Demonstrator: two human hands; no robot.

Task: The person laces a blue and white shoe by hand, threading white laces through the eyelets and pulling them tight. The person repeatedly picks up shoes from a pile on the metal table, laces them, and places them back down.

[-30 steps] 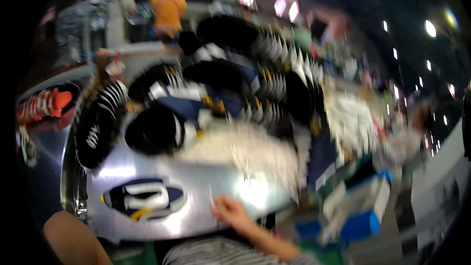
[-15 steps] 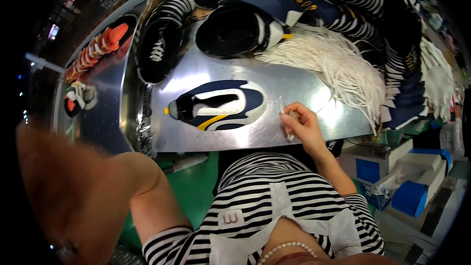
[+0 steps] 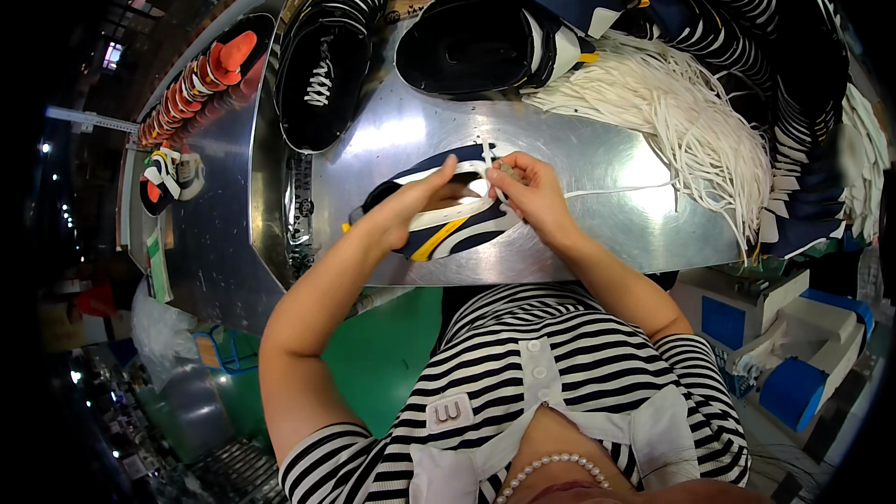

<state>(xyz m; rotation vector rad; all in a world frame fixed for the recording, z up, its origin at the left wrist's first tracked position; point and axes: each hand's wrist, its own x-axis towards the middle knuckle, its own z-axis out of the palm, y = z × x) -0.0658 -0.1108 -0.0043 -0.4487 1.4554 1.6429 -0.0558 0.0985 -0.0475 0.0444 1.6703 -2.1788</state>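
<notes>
A navy, white and yellow shoe upper lies on the metal tabletop in front of me, its heel to the left. My left hand grips it at the opening, with the fingers reaching inside and the thumb raised along the far edge. At the toe end, my right hand pinches a white shoelace against the eyelet area. One length of that lace trails off to the right across the metal, and a short end sticks up beyond the upper. The fingertips partly hide the eyelets.
A thick bundle of white laces lies at the right. Stacked dark uppers line the back and right side. Orange uppers stand on the left-hand surface. A grey-and-blue device sits at lower right.
My left hand has swung in from the lower left onto the upper. My right hand has moved left to the toe end with a lace. The upper is now tilted.
</notes>
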